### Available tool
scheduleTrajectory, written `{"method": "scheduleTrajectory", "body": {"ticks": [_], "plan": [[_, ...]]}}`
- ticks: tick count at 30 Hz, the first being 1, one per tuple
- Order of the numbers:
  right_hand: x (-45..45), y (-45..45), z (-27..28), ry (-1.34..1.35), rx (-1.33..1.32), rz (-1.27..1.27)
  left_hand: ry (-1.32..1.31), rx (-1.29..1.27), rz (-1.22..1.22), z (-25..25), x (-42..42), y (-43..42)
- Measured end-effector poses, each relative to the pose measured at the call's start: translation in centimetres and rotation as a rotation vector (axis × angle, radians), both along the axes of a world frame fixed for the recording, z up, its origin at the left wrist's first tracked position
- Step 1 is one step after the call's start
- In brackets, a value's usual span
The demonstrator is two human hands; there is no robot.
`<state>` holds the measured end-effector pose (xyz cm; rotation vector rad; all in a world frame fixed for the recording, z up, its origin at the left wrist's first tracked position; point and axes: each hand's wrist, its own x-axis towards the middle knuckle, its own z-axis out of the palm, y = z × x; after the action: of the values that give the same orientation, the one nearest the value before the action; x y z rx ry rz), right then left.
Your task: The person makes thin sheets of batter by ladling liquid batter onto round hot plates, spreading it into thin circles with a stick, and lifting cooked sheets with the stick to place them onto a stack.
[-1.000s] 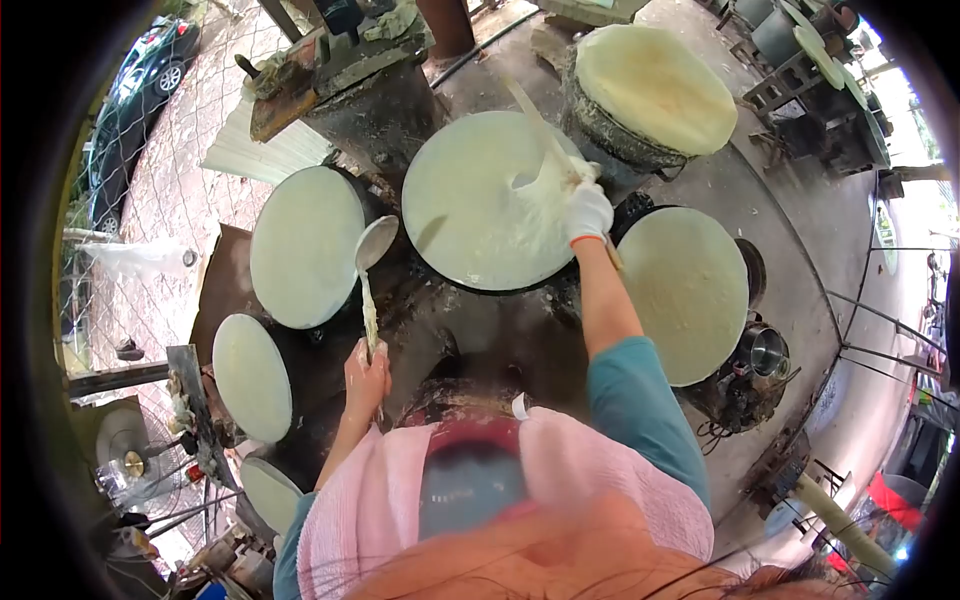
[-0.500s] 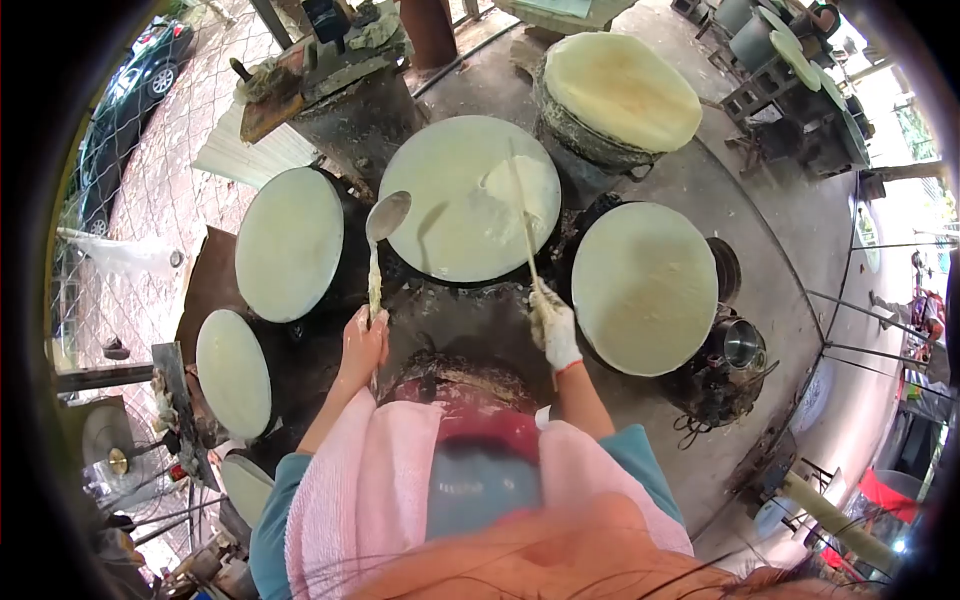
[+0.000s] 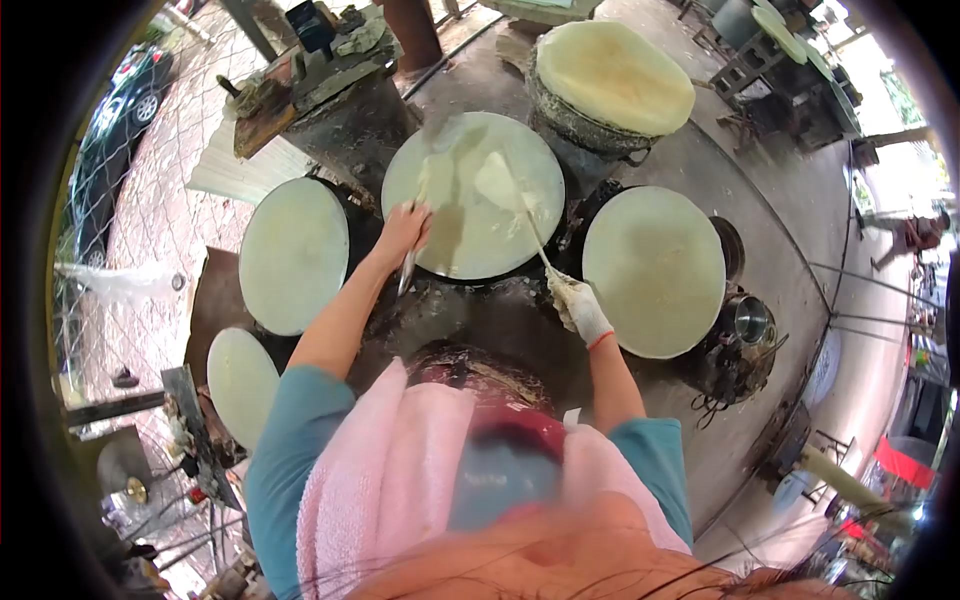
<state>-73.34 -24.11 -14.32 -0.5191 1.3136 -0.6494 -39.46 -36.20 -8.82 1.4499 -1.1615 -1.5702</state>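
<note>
My bare left hand (image 3: 405, 232) is closed round the handle of a ladle, above the near left part of the central round pan (image 3: 460, 262). The ladle's bowl is blurred near the pan's far left edge. A gloved right hand, mine, (image 3: 580, 308) grips a thin stick (image 3: 535, 235) just below the pan's near right edge. The stick reaches over the pan, where a pale patch of batter (image 3: 496, 182) lies. To the left is a pale round pan (image 3: 293, 257), and another pale round surface (image 3: 655, 272) lies close to my right hand.
A round pale sheet (image 3: 615, 78) covers a vessel at the back right. A smaller round surface (image 3: 243, 388) is at the lower left, a metal pot (image 3: 750, 318) at the right. A cluttered stand (image 3: 350, 110) is at the back left. A person (image 3: 915, 233) is far right.
My left hand has moved forward with the ladle, from below the central pan to over it. My right hand came back from over the pan earlier and now stays near its edge with the stick.
</note>
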Motion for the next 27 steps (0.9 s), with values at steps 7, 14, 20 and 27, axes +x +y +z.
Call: {"method": "scheduleTrajectory", "body": {"ticks": [7, 14, 20, 27], "plan": [[4.9, 8.0, -2.3, -0.021, -0.203, -0.477, 0.165, 0.282, -0.224, -3.6, -2.0, -8.3], [15.8, 7.2, 2.3, -0.053, 0.007, -0.378, 0.213, 0.460, -0.124, -1.1, 1.4, -0.2], [20.5, 8.0, -2.3, 0.065, -0.013, -0.448, 0.419, 0.654, 0.021, -0.9, 2.0, 3.0], [19.1, 5.4, 4.2, -0.033, -0.090, -0.477, 1.004, 0.486, -0.165, 1.4, 8.5, 0.2]]}}
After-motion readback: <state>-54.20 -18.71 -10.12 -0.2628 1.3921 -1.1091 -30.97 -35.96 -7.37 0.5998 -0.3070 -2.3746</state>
